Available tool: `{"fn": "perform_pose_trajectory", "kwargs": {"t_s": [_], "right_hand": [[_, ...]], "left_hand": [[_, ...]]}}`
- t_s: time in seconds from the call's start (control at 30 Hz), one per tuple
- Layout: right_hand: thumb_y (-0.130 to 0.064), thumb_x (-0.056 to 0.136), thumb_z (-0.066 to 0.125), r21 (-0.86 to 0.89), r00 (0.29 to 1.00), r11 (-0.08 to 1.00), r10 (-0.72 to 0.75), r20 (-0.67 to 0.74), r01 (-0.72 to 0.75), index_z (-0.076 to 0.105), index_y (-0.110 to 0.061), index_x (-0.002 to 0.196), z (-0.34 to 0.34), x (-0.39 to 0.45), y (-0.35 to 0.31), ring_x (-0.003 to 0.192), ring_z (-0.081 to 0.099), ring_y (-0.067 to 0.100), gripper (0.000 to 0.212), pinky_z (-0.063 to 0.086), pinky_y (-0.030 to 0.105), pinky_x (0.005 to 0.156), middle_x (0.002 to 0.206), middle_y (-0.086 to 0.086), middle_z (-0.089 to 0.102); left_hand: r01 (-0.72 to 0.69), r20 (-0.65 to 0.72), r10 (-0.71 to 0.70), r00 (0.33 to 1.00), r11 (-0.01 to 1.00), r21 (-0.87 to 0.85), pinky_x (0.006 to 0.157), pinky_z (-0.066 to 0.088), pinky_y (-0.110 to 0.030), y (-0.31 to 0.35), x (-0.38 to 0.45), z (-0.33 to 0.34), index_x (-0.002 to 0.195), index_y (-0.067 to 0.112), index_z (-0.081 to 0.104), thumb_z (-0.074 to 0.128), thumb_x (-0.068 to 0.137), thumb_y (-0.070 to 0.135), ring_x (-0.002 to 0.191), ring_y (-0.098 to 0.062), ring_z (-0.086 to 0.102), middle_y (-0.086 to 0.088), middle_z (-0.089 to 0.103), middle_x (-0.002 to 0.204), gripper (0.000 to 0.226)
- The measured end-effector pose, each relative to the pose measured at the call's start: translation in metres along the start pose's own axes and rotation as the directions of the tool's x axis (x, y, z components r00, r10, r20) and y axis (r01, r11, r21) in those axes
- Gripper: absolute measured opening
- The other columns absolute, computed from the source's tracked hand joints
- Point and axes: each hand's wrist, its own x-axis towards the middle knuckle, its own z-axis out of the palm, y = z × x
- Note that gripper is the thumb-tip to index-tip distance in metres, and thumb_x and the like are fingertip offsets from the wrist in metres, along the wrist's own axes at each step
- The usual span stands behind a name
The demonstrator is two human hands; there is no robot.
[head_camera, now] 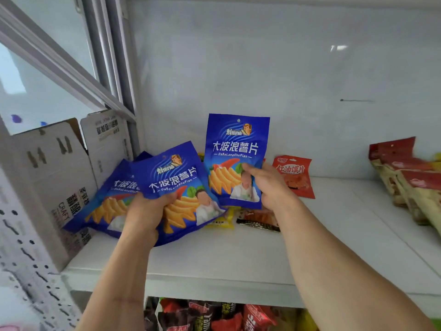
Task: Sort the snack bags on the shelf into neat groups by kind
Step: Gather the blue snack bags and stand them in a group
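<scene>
Lower shelf, nearest: mixed snack packets in red, black and yellow stand packed under the front lip of the white shelf.
Left hand: its thumb lies over the front of a blue crisp bag, its other fingers hidden behind it; the bag is tilted, top leaning left and away.
Second blue bag: same kind, lying just behind and left of the held one, overlapped by it, leaning toward the cardboard box at the shelf's left end.
Right hand: pinches the lower right part of a third blue crisp bag, thumb on the front, holding it upright above the shelf, near the middle.
Small red packet: stands far behind the right hand, against the back wall.
Low packets: a yellow one and a dark-edged red one lie flat on the shelf beneath the upright blue bag.
Right end: a row of red-topped bags leans together, well apart from the blue ones.
Far left: a sliding glass frame runs above the box.
</scene>
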Motion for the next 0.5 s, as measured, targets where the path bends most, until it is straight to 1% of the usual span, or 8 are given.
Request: {"fn": "perform_pose_trajectory", "kwargs": {"t_s": [0.07, 0.13, 0.2, 0.27, 0.33, 0.37, 0.43, 0.5], "right_hand": [[-0.023, 0.100, 0.056, -0.001, 0.999, 0.999, -0.040, -0.029, 0.040, 0.058, -0.011, 0.075, -0.020, -0.003, -0.003, 0.058, 0.056, 0.014, 0.027, 0.049, 0.032, 0.077, 0.055, 0.007, 0.055], [-0.027, 0.099, 0.058, -0.014, 0.996, 0.997, -0.073, -0.059, 0.072, 0.058, -0.012, 0.081, -0.042, -0.004, -0.005, 0.054, 0.055, 0.011, 0.024, 0.048, 0.031, 0.073, 0.055, 0.006, 0.055], [-0.030, 0.098, 0.061, -0.014, 0.991, 0.997, -0.075, -0.115, 0.074, 0.057, -0.013, 0.089, -0.066, -0.004, -0.005, 0.050, 0.056, 0.008, 0.020, 0.047, 0.029, 0.067, 0.054, 0.002, 0.057], [-0.034, 0.095, 0.065, -0.018, 0.980, 0.998, -0.062, -0.188, 0.059, 0.057, -0.012, 0.099, -0.092, -0.004, -0.005, 0.054, 0.060, 0.006, 0.023, 0.048, 0.027, 0.062, 0.060, -0.002, 0.061], [-0.040, 0.091, 0.068, -0.030, 0.965, 0.999, -0.048, -0.258, 0.042, 0.058, -0.013, 0.108, -0.120, -0.003, -0.003, 0.066, 0.065, 0.008, 0.033, 0.050, 0.027, 0.062, 0.071, -0.003, 0.065], [-0.041, 0.090, 0.069, -0.039, 0.956, 0.999, -0.043, -0.290, 0.033, 0.058, -0.013, 0.110, -0.134, -0.003, -0.001, 0.069, 0.066, 0.009, 0.036, 0.051, 0.027, 0.063, 0.075, -0.003, 0.065], [-0.042, 0.089, 0.070, -0.053, 0.940, 0.998, -0.039, -0.340, 0.022, 0.058, -0.014, 0.111, -0.162, -0.002, 0.003, 0.067, 0.065, 0.009, 0.038, 0.050, 0.027, 0.062, 0.076, -0.003, 0.065], [-0.041, 0.089, 0.070, -0.058, 0.924, 0.998, -0.033, -0.382, 0.012, 0.059, -0.014, 0.110, -0.192, 0.000, 0.008, 0.062, 0.064, 0.008, 0.036, 0.049, 0.027, 0.061, 0.073, -0.004, 0.064]], "left_hand": [[0.052, 0.091, -0.046, 0.995, 0.996, -0.069, 0.088, 0.058, -0.051, 0.000, -0.001, 0.013, 0.106, 0.017, 0.066, 0.086, 0.075, 0.015, 0.093, -0.030, 0.074, -0.008, 0.076, 0.105, 0.037], [0.049, 0.176, -0.030, 0.984, 0.993, -0.108, 0.084, 0.059, -0.050, 0.002, -0.008, 0.032, 0.105, 0.013, 0.066, 0.081, 0.080, 0.008, 0.091, -0.030, 0.075, -0.010, 0.077, 0.103, 0.030], [0.034, 0.261, 0.003, 0.965, 0.990, -0.137, 0.079, 0.060, -0.046, 0.004, -0.019, 0.055, 0.104, 0.015, 0.065, 0.076, 0.084, 0.003, 0.087, -0.027, 0.075, -0.006, 0.078, 0.098, 0.026], [0.022, 0.344, 0.035, 0.938, 0.987, -0.161, 0.076, 0.061, -0.044, 0.005, -0.031, 0.080, 0.104, 0.018, 0.064, 0.072, 0.086, 0.000, 0.084, -0.025, 0.076, -0.004, 0.078, 0.094, 0.027], [0.021, 0.416, 0.043, 0.909, 0.989, -0.148, 0.080, 0.061, -0.047, 0.002, -0.040, 0.105, 0.112, 0.017, 0.064, 0.072, 0.086, 0.001, 0.089, -0.028, 0.076, -0.007, 0.078, 0.101, 0.032], [0.020, 0.446, 0.045, 0.894, 0.990, -0.140, 0.080, 0.061, -0.047, 0.000, -0.045, 0.117, 0.115, 0.017, 0.063, 0.072, 0.086, 0.002, 0.092, -0.028, 0.076, -0.008, 0.078, 0.104, 0.033], [0.018, 0.494, 0.041, 0.869, 0.993, -0.115, 0.081, 0.061, -0.049, -0.005, -0.051, 0.141, 0.117, 0.017, 0.063, 0.073, 0.087, 0.003, 0.094, -0.028, 0.076, -0.008, 0.078, 0.105, 0.035], [0.011, 0.531, 0.035, 0.846, 0.997, -0.083, 0.086, 0.060, -0.053, -0.011, -0.056, 0.167, 0.122, 0.016, 0.061, 0.075, 0.085, 0.003, 0.097, -0.030, 0.075, -0.008, 0.077, 0.108, 0.042]]}}
